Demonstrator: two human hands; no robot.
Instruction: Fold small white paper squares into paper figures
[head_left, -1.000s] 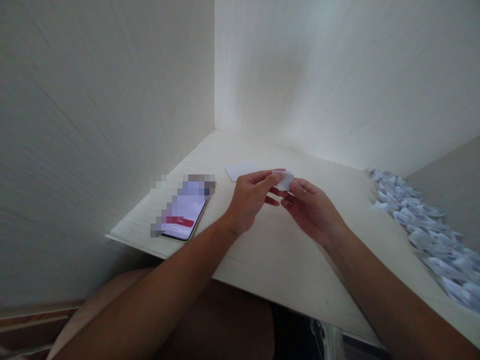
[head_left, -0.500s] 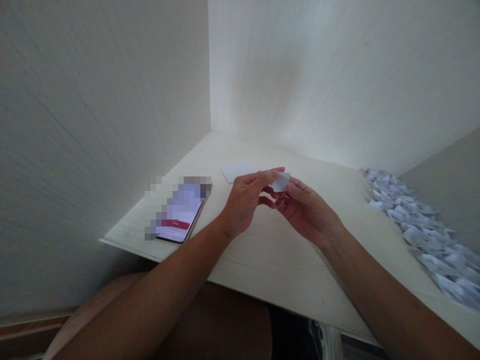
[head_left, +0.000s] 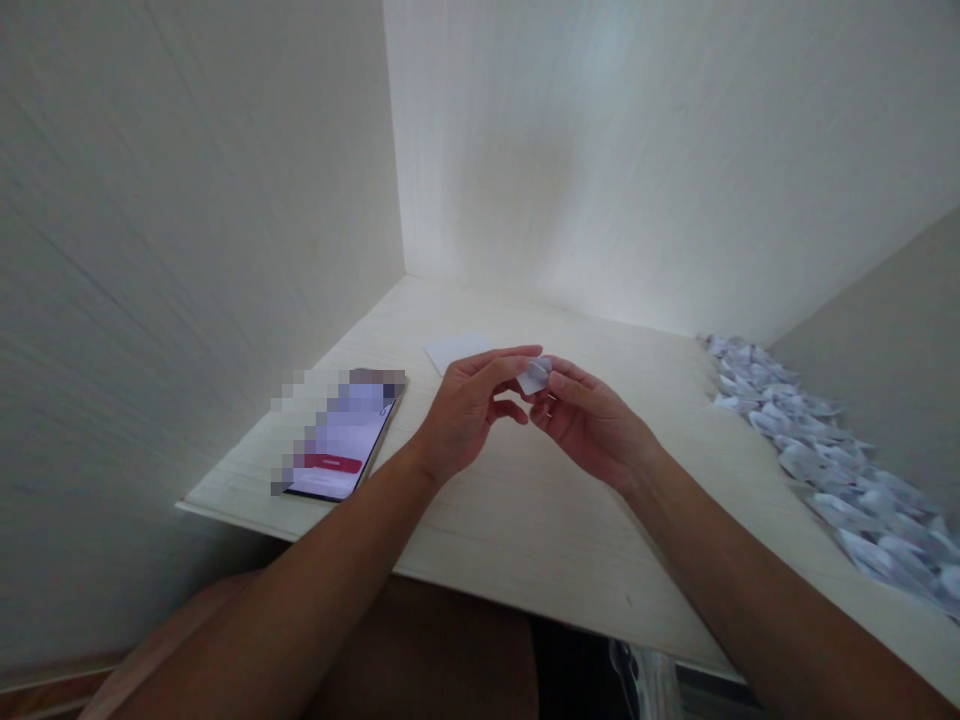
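The person's left forearm (head_left: 322,590) and right forearm (head_left: 742,560) are bare and slant forward, converging. The left grip (head_left: 466,405) pinches with thumb over forefinger, lower fingers curled beneath. The right grip (head_left: 589,415) faces it, thumb pressed toward bent fingers, palm turned inward; the fingertips nearly meet.

No words, brands or numbers can be read. The phone (head_left: 352,425), lying near the front left corner of the table (head_left: 525,520), has a lit screen with a red button (head_left: 332,464); the pale lettering on that button (one short line) is too small to make out, and coarse blocks hide part of the screen.
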